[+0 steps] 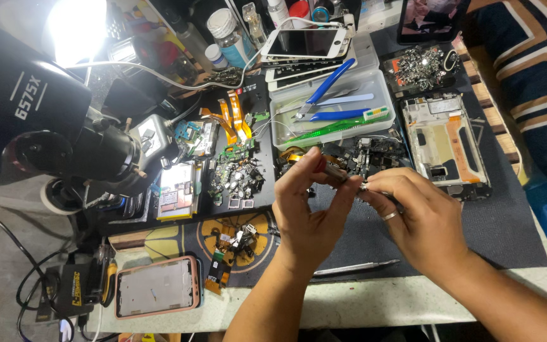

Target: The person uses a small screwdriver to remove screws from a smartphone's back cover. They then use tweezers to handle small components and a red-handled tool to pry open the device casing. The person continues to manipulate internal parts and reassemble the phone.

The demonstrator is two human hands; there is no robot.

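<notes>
My left hand (pixel 308 212) and my right hand (pixel 416 218) meet above the dark work mat (pixel 508 215). Between their fingertips they pinch a small dark metal phone part (pixel 335 171). The left thumb and forefinger close on its left end. The right fingers, one wearing a ring, hold its right end. Most of the part is hidden by the fingers. A pair of metal tweezers (pixel 356 268) lies on the mat just below my wrists.
A black microscope (pixel 45 126) fills the left. Loose phone boards and flex cables (pixel 235 174) lie beside it. A clear tray (pixel 280 126) holds blue-handled cutters (pixel 327 85). An opened phone frame (pixel 444 142) lies right, a pink-edged phone frame (pixel 156 287) front left, bottles at the back.
</notes>
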